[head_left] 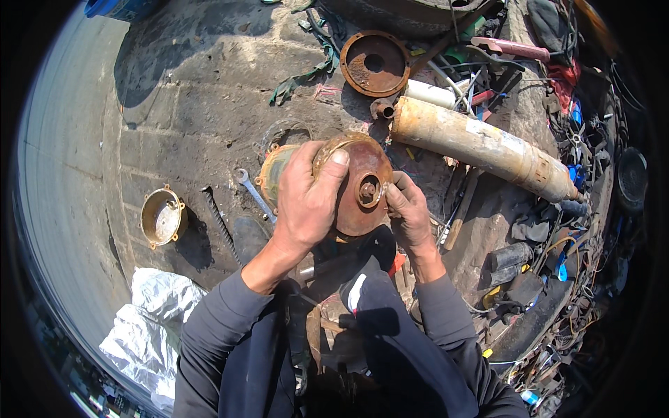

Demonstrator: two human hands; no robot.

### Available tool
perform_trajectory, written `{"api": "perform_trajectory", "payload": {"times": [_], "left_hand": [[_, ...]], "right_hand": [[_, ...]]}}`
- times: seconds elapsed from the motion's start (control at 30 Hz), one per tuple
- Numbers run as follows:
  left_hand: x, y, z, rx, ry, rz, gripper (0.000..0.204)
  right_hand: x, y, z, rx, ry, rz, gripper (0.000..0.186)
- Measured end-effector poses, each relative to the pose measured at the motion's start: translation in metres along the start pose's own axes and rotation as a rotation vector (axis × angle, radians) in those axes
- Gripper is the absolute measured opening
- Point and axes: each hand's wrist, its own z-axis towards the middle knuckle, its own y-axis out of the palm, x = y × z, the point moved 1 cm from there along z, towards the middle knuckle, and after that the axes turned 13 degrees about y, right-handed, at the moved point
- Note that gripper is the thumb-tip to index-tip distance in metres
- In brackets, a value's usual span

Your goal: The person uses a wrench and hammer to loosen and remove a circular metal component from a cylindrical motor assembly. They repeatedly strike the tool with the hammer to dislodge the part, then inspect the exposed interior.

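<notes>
In front of me is a rusty brown, round impeller-like disc (357,212) with a raised ring around its centre hole and a stub inside the ring. My left hand (306,198) is closed on its left side, thumb pressed over the upper face. At its right rim my right hand (412,216) is closed, thumb and fingers pinching the edge; its fingertips are partly hidden. Behind my left hand shows a yellowish-green motor housing (267,174) with lugs, mostly covered. An open-end wrench (255,195) lies just left of it on the ground.
A lugged round cap (162,216) and a ridged metal rod (221,224) lie to the left. At the upper right rest a long, worn metal cylinder (484,148) and a rusty flange (375,64). Scrap crowds the right side. A white crumpled sack (145,341) is lower left.
</notes>
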Motion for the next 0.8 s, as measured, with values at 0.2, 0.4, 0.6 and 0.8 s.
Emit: {"api": "perform_trajectory", "payload": {"times": [0.2,0.4,0.6,0.8], "left_hand": [[0.0016,0.0025,0.0002,-0.008,-0.017,-0.024,0.039],[-0.0011,0.0037,-0.001,-0.007,-0.022,-0.042,0.043],[-0.0026,0.0038,-0.0019,-0.009,-0.025,-0.026,0.044],[-0.0048,0.002,-0.0028,-0.011,-0.025,-0.018,0.045]], "right_hand": [[0.0018,-0.0046,0.0007,0.011,-0.001,-0.018,0.047],[0.0027,-0.0046,0.001,0.005,-0.005,-0.017,0.043],[0.0042,-0.0068,0.0009,-0.022,0.008,-0.016,0.037],[0.0038,-0.0067,0.0012,-0.025,0.006,-0.04,0.04]]}}
